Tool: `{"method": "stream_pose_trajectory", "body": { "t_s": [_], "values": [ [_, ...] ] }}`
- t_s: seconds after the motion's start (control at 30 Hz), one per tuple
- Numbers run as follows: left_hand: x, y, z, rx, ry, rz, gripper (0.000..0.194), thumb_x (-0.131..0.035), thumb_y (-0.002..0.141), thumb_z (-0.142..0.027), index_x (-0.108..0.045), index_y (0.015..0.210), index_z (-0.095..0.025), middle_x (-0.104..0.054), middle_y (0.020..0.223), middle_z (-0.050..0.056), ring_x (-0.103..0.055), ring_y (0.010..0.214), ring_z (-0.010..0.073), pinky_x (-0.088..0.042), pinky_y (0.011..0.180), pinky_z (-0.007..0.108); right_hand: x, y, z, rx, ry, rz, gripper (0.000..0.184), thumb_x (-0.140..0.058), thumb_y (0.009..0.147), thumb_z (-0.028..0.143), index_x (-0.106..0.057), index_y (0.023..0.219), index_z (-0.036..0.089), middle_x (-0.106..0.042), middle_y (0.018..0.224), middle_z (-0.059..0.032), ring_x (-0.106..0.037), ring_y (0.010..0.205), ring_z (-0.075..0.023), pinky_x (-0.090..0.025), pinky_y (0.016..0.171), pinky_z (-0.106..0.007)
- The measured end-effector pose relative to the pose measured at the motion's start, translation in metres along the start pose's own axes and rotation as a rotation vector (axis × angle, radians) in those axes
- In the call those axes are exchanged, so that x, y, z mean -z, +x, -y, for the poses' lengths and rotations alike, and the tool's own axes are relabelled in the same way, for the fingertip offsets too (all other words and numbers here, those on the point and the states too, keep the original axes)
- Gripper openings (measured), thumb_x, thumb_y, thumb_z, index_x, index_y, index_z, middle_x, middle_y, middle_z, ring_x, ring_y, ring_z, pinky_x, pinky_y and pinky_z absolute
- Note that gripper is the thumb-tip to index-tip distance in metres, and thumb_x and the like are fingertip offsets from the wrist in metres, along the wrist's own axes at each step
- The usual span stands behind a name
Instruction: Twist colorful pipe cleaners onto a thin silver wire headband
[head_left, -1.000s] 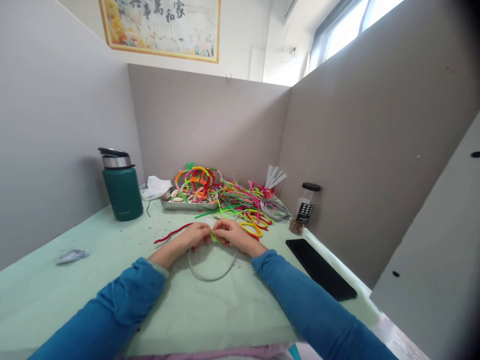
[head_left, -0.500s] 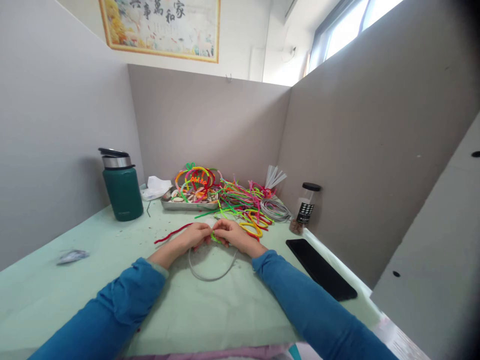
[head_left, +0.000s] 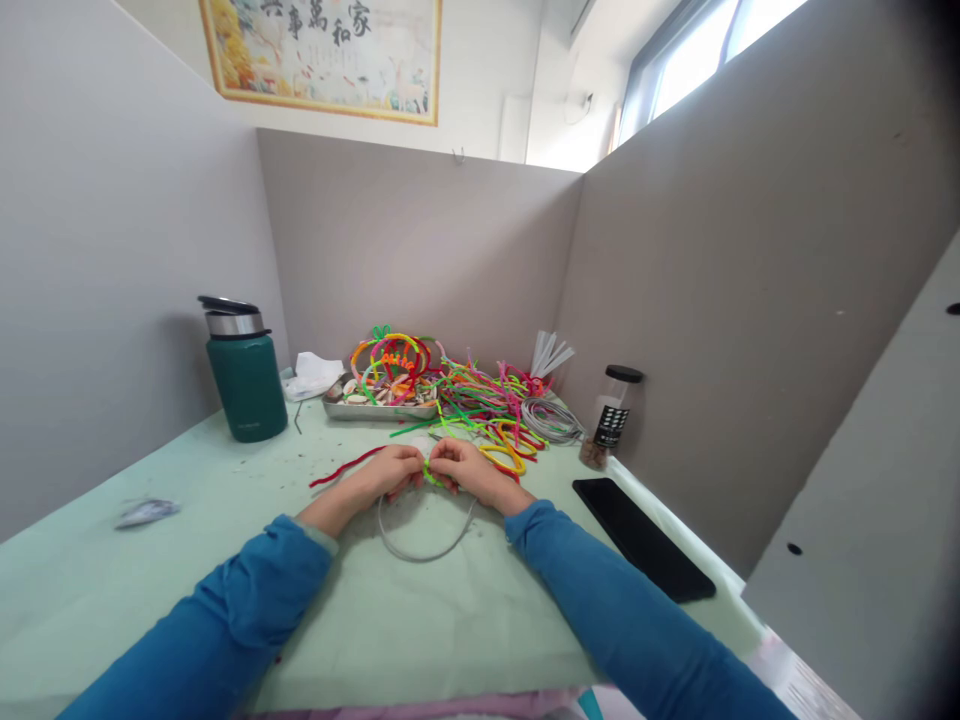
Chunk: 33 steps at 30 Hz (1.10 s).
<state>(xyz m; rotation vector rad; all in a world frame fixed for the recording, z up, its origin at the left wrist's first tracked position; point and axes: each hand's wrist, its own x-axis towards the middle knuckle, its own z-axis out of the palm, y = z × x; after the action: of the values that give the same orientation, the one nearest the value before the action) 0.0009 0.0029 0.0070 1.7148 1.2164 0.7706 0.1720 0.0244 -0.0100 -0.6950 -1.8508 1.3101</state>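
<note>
My left hand point(head_left: 388, 474) and my right hand point(head_left: 466, 468) meet at the middle of the green table, fingers pinched together. Between the fingertips sits a green pipe cleaner point(head_left: 430, 472), wound onto the top of a grey hairband point(head_left: 424, 545) whose loop lies toward me on the table. Both hands grip the band where the green piece is. A red pipe cleaner point(head_left: 343, 467) lies on the table just left of my left hand.
A heap of coloured pipe cleaners point(head_left: 489, 405) and a metal tray point(head_left: 379, 409) with wrapped hoops stand behind my hands. A green flask point(head_left: 245, 372) is at the left, a dark-lidded jar point(head_left: 611, 416) and a black phone point(head_left: 641, 538) at the right. Grey partitions close in three sides.
</note>
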Motion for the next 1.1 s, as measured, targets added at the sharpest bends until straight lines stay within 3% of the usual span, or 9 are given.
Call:
{"method": "stream_pose_trajectory", "body": {
  "t_s": [0.37, 0.53, 0.77, 0.9, 1.0, 1.1],
  "values": [
    [0.001, 0.002, 0.005, -0.006, -0.030, 0.014, 0.027, -0.050, 0.072, -0.039, -0.054, 0.066, -0.014, -0.040, 0.042, -0.005, -0.030, 0.033, 0.0050, -0.027, 0.036, 0.020, -0.001, -0.002, 0.004, 0.017, 0.042, 0.004, 0.011, -0.053, 0.073, 0.025, -0.050, 0.081, 0.017, -0.048, 0.062, 0.0036, -0.039, 0.044, -0.0057, -0.032, 0.038, -0.017],
    [0.002, 0.003, 0.007, 0.001, -0.017, 0.013, 0.029, -0.050, 0.071, -0.041, -0.055, 0.066, -0.013, -0.045, 0.047, -0.003, -0.032, 0.034, 0.0048, -0.025, 0.036, 0.020, -0.001, -0.001, 0.002, 0.021, 0.041, -0.002, 0.010, -0.053, 0.072, 0.023, -0.049, 0.079, 0.017, -0.047, 0.061, 0.0041, -0.040, 0.044, -0.0062, -0.032, 0.037, -0.017],
    [0.000, 0.001, 0.003, -0.029, 0.021, -0.018, 0.032, -0.050, 0.070, -0.045, -0.055, 0.070, -0.014, -0.046, 0.052, -0.003, -0.033, 0.036, 0.0049, -0.026, 0.036, 0.020, -0.004, -0.004, -0.003, 0.058, -0.034, -0.088, 0.010, -0.050, 0.075, 0.025, -0.049, 0.083, 0.018, -0.046, 0.060, 0.0042, -0.040, 0.043, -0.0067, -0.031, 0.038, -0.018],
    [0.000, 0.001, 0.003, -0.051, 0.039, -0.042, 0.033, -0.051, 0.070, -0.046, -0.055, 0.075, -0.014, -0.041, 0.049, -0.006, -0.033, 0.036, 0.0050, -0.026, 0.036, 0.019, -0.007, -0.009, -0.003, 0.067, -0.155, -0.155, 0.010, -0.048, 0.076, 0.024, -0.050, 0.084, 0.018, -0.048, 0.062, 0.0039, -0.042, 0.045, -0.0075, -0.033, 0.042, -0.020],
    [-0.001, 0.000, 0.002, -0.058, 0.048, -0.039, 0.034, -0.052, 0.070, -0.047, -0.055, 0.077, -0.014, -0.036, 0.045, -0.008, -0.033, 0.036, 0.0054, -0.027, 0.036, 0.018, -0.010, -0.016, 0.000, 0.156, -0.353, -0.247, 0.010, -0.047, 0.076, 0.022, -0.052, 0.084, 0.018, -0.054, 0.068, 0.0015, -0.048, 0.058, -0.0104, -0.037, 0.053, -0.022],
    [-0.002, -0.002, -0.002, -0.079, 0.036, -0.021, 0.035, -0.053, 0.070, -0.047, -0.054, 0.080, -0.014, -0.040, 0.048, -0.007, -0.034, 0.036, 0.0048, -0.027, 0.035, 0.018, -0.012, -0.022, 0.004, 0.221, -0.529, -0.290, 0.011, -0.046, 0.077, 0.020, -0.054, 0.084, 0.019, -0.058, 0.073, -0.0004, -0.051, 0.067, -0.0131, -0.037, 0.060, -0.024]
  ]
}}
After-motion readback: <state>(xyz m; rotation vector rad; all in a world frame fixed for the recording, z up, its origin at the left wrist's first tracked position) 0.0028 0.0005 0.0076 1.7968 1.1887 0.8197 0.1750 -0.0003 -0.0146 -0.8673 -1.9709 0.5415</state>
